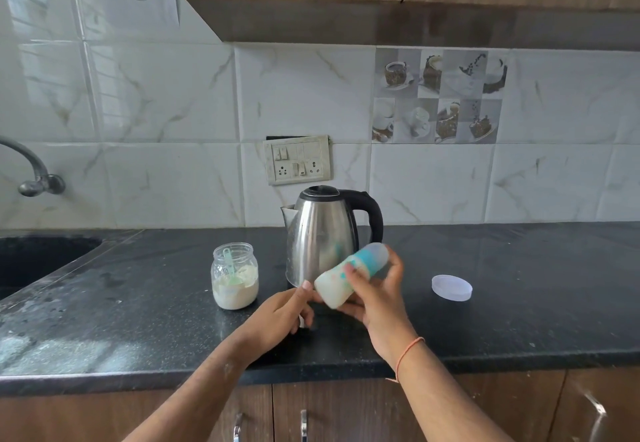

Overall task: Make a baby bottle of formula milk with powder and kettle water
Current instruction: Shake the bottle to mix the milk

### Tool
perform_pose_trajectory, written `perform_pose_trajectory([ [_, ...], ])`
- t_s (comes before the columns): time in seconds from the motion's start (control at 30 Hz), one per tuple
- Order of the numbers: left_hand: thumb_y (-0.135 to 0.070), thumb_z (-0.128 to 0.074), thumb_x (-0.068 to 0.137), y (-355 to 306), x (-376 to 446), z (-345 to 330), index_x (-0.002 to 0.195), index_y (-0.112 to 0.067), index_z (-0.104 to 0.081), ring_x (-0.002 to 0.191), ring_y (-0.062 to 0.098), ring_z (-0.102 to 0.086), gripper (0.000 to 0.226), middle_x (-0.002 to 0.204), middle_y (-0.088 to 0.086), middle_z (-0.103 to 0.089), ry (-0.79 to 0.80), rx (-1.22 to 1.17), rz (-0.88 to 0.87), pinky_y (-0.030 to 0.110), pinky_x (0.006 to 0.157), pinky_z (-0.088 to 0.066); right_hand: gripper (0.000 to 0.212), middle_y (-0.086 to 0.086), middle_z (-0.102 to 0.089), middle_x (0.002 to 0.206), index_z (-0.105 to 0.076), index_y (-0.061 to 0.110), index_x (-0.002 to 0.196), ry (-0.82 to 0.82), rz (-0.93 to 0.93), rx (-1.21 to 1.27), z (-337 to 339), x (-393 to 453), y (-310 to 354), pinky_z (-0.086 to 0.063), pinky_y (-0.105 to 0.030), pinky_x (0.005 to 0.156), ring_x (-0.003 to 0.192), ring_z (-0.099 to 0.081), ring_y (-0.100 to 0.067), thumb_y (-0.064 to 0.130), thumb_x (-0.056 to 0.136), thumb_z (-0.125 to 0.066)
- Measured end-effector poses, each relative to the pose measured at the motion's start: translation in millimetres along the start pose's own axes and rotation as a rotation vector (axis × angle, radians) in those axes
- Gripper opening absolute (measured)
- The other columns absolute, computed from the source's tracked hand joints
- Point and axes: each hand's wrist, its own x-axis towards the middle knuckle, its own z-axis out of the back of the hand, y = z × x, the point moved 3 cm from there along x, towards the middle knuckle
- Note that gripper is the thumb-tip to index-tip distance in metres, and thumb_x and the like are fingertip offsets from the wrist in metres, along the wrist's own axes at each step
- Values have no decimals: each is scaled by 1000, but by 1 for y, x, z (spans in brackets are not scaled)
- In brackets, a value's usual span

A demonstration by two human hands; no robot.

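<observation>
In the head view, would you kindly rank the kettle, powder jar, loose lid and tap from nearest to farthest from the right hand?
From the right hand:
1. Kettle, just behind it.
2. Loose lid, to its right.
3. Powder jar, to its left, past the left hand.
4. Tap, far left above the sink.

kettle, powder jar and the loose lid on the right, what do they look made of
Kettle: looks like polished stainless steel, mirror reflections on its body; the handle and lid look like black plastic.
Powder jar: clear, glossy, either glass or plastic; contents show through.
Loose lid: probably thin translucent plastic, pale and slightly milky.
</observation>
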Motion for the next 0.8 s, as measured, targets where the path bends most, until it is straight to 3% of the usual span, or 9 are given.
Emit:
perform_pose_trajectory([
  [0.1,-83,-31,96,1,-1,1,120,-32,-77,69,6,-58,73,81,-5,-72,-49,-28,3,29,85,-52,72,-10,-60,142,-38,38,147,-275,53,334,24,6,5,-67,-54,76,114,-75,-36,18,94,-82],
  [0.23,-81,-34,97,1,-2,0,121,-32,-79,70,10,-57,71,82,-5,-72,-32,-63,-28,31,83,-51,74,-16,-65,136,-47,43,138,82,-102,-72,8,-6,5,-67,-54,75,106,-79,-34,20,81,-89],
  [0.27,-82,-35,95,2,-2,2,123,-31,-78,71,11,-57,73,83,-4,-72,-42,-85,-27,31,83,-51,77,-13,-65,133,-47,44,139,52,-77,-93,4,-6,5,-67,-53,74,106,-78,-33,19,81,-90],
  [0.4,-77,-34,98,2,-3,5,126,-30,-75,72,12,-57,68,86,-3,-72,-87,-157,-16,33,86,-51,75,-4,-56,137,-36,40,147,-432,126,372,26,7,10,-68,-48,68,118,-70,-33,13,94,-82],
  [0.43,-76,-35,98,2,-3,5,125,-29,-76,72,12,-57,67,86,-3,-72,-91,-166,-17,33,85,-51,72,-7,-57,138,-37,39,144,-387,95,322,25,7,11,-67,-49,68,119,-71,-35,12,94,-81],
  [0.53,-76,-38,98,4,-3,5,123,-31,-78,72,12,-57,65,85,-4,-72,-99,-176,-37,32,82,-51,69,-12,-67,126,-47,39,141,15,-69,-75,7,-2,5,-67,-51,70,102,-79,-31,10,91,-84],
  [0.6,-78,-40,97,4,-4,6,123,-31,-78,73,10,-58,65,85,-5,-71,-106,-150,-54,30,82,-51,70,-9,-65,128,-45,36,143,-117,17,2,10,0,9,-67,-49,68,106,-78,-31,9,91,-84],
  [0.7,-83,-45,89,-1,-8,5,121,-30,-77,73,6,-58,69,84,-7,-70,-115,-137,-96,25,80,-52,68,-7,-57,140,-38,33,144,-458,135,426,33,8,11,-67,-47,68,123,-70,-35,13,95,-81],
  [0.8,-83,-49,86,-5,-11,5,117,-24,-76,73,5,-57,71,83,-8,-69,-121,-136,-106,26,78,-53,67,-12,-63,135,-45,37,140,-92,-36,44,21,0,9,-67,-53,73,114,-75,-36,14,91,-85],
])
